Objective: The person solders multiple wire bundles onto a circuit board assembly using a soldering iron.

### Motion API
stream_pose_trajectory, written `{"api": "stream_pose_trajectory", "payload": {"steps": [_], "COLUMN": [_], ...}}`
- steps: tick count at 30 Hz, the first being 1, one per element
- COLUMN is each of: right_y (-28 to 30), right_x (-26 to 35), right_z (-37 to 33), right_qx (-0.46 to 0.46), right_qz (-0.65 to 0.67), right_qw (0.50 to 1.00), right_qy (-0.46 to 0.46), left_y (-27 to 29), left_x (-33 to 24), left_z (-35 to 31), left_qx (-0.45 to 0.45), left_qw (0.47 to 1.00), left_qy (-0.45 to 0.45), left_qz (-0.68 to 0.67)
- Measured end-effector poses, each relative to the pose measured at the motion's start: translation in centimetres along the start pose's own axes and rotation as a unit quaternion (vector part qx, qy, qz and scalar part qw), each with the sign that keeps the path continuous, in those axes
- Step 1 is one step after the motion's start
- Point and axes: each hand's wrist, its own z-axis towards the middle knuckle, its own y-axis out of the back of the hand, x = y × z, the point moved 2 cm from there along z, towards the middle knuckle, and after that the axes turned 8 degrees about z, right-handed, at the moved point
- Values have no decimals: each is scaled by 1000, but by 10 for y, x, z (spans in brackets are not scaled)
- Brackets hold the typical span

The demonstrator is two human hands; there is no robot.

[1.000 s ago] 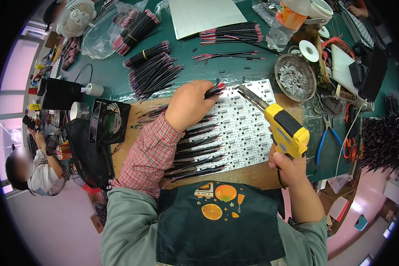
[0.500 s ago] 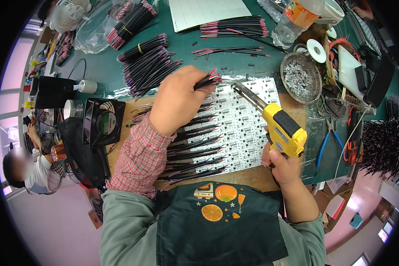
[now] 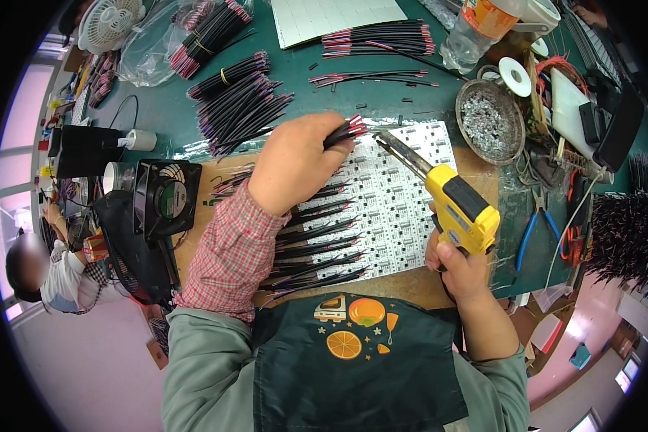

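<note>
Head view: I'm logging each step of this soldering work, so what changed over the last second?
Little changed. The left hand kept its pinch on the black-and-red wires and edged them slightly up toward the board's top edge. The right hand still grips the yellow soldering gun, tip beside the wire ends. The wires already on the board and the metal bowl stayed put.

A small bunch of black wires with red-and-white tips [image 3: 342, 133] is held at a slant above the far edge of the white circuit-board panel [image 3: 381, 209], which is laid flat on a brown board at the near edge of the desk. A yellow soldering gun [image 3: 459, 209] is held upright at the panel's right edge, its dark metal tip [image 3: 399, 151] slanted toward the wire ends, just beside them.
</note>
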Motion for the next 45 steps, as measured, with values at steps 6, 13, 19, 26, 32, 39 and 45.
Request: {"api": "stream_pose_trajectory", "payload": {"steps": [6, 13, 19, 26, 32, 39, 45], "right_y": [-2, -4, -4, -4, -3, -2, 0], "right_x": [1, 3, 4, 3, 2, 2, 4], "right_z": [3, 6, 8, 7, 7, -1, -2], "right_qx": [2, -13, -3, -9, -19, -18, -17], "right_qz": [-15, -29, -36, -43, -33, -6, -7], "right_qw": [1000, 999, 999, 999, 999, 1000, 1000], "right_qy": [-3, -6, -12, -20, -11, 2, 7], "left_y": [-23, -25, -26, -27, -27, -27, -25], "left_x": [9, 8, 10, 12, 13, 13, 13], "left_z": [2, 2, 2, 3, 3, 5, 6], "left_qx": [12, 12, -2, 8, 9, 16, 13], "left_qw": [998, 999, 999, 999, 999, 999, 1000], "left_qy": [-27, -9, -19, -17, -14, -3, -1], "left_qz": [50, 46, 48, 47, 51, 37, 27]}}
